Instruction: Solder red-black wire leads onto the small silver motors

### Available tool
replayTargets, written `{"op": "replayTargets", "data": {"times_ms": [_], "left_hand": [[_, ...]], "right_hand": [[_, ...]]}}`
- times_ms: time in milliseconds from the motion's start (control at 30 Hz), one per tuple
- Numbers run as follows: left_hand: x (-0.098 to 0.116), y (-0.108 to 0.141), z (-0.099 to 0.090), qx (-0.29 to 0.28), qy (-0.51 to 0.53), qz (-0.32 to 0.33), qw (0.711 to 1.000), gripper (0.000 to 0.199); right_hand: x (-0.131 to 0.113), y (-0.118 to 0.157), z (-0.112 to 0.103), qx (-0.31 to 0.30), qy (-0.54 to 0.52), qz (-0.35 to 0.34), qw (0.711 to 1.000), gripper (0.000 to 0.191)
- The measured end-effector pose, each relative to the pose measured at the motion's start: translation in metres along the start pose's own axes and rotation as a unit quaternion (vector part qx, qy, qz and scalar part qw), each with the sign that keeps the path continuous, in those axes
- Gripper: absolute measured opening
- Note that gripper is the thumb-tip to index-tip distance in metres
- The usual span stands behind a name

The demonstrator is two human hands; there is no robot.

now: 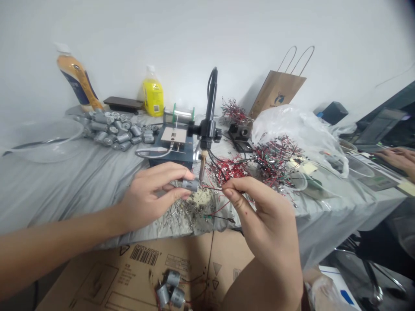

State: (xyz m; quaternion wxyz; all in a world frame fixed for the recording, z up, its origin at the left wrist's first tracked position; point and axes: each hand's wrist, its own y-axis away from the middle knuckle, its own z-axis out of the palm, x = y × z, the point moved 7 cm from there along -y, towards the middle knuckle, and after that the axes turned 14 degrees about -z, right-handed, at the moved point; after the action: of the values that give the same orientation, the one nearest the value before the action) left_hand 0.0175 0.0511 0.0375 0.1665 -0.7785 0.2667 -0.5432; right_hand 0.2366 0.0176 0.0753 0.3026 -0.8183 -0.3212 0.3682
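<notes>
Between thumb and fingers of my left hand (158, 190) is a small grey electric motor (190, 185), lying sideways with its end to the right. Just at that end stands the tip of a soldering iron (202, 166), held upright in a black stand (206, 129). My right hand (259, 207) pinches a thin wire (212, 188) whose far end reaches toward the motor and the iron tip. Whether wire and motor touch is too small to tell. Below hangs a loose red and black wire piece with a green end (207, 216).
Many motors (113, 127) are heaped at the left. Wire bundles (275, 157) lie right of the iron. Behind are a solder spool (181, 113), yellow bottle (153, 93) and paper bag (275, 90). Several wired motors (170, 287) rest on a cardboard box (129, 276). Another person's hand (397, 157) is far right.
</notes>
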Motion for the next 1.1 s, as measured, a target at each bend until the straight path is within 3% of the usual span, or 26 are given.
{"op": "replayTargets", "data": {"times_ms": [1100], "left_hand": [[-0.0045, 0.0011, -0.0015, 0.003, -0.028, 0.005, 1.000, 0.026]], "right_hand": [[-0.0022, -0.0022, 0.0032, -0.010, -0.023, -0.001, 1.000, 0.014]]}}
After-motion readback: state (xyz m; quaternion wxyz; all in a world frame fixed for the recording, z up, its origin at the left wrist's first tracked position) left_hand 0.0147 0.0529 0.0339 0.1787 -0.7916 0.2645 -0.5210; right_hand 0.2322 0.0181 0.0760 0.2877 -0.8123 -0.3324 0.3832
